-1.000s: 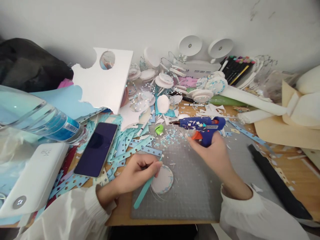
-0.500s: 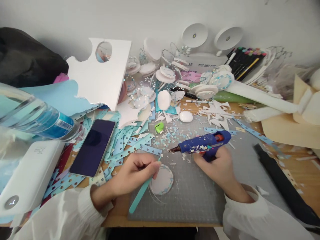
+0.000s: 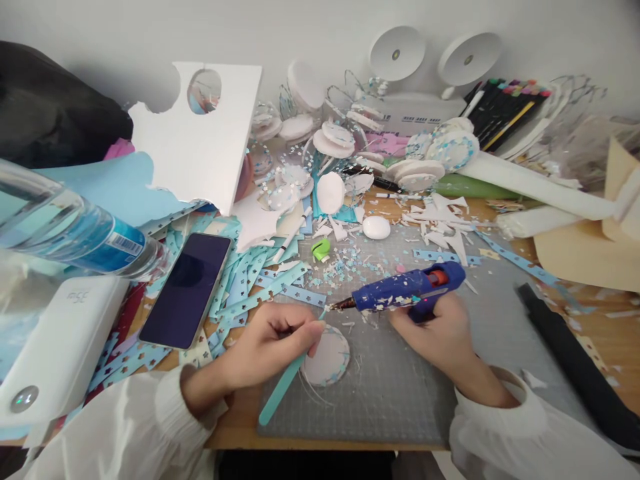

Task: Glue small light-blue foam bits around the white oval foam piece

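Turquoise tweezers [image 3: 283,392] are pinched in my left hand [image 3: 277,343], their narrow tip pointing up and away from me. A tiny pale piece sits at that tip, too small to make out. My right hand [image 3: 440,337] is wrapped round the handle of a blue hot glue gun [image 3: 390,291] spotted with pale flakes. Its dark nozzle points left and meets or nearly meets the tweezers' tip. Under my left fingertips lies a white disc [image 3: 327,357] with light-blue bits round its rim, partly covered by the hand. Thin glue strings trail beside it.
A grey cutting mat [image 3: 390,407] lies beneath my hands. To the left are a phone [image 3: 186,291], a power bank [image 3: 63,350], a water bottle [image 3: 95,233] and punched paper strips [image 3: 273,291]. Behind stand decorated white discs [image 3: 333,140]; a black strip [image 3: 570,360] lies right.
The glue gun's nozzle has moved left, closing the gap to the tweezers' tip. My left hand stays almost in place, and the view has shifted slightly.
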Demonstrator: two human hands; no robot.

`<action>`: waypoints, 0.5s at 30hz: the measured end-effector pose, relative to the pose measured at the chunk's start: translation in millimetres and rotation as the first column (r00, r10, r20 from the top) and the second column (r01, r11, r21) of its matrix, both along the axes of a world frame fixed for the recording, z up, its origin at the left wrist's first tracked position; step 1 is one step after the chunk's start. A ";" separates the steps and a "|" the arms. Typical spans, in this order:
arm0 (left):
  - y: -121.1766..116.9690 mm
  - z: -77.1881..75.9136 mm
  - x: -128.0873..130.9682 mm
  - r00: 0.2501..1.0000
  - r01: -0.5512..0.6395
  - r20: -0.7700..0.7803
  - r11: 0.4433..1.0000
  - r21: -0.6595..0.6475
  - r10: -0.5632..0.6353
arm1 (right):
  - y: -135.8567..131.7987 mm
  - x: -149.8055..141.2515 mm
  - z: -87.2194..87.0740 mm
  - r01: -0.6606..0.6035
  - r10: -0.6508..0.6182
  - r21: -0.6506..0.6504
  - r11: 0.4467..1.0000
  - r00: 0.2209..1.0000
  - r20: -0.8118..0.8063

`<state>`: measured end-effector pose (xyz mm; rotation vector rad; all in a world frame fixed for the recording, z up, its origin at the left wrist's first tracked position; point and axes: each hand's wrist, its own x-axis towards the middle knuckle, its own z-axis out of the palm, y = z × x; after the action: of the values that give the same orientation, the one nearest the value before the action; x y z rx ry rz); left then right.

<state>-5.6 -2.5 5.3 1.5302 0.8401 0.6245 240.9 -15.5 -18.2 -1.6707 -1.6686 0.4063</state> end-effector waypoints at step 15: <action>0.3 -0.5 -1.2 1.000 0.009 -0.004 1.000 0.005 -0.009 | 0.6 -1.3 3.5 -0.003 -0.001 0.040 0.999 0.993 0.117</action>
<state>-6.7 -2.1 4.8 1.5398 0.8349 0.6174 239.6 -14.8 -14.7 -1.6925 -1.7506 0.2788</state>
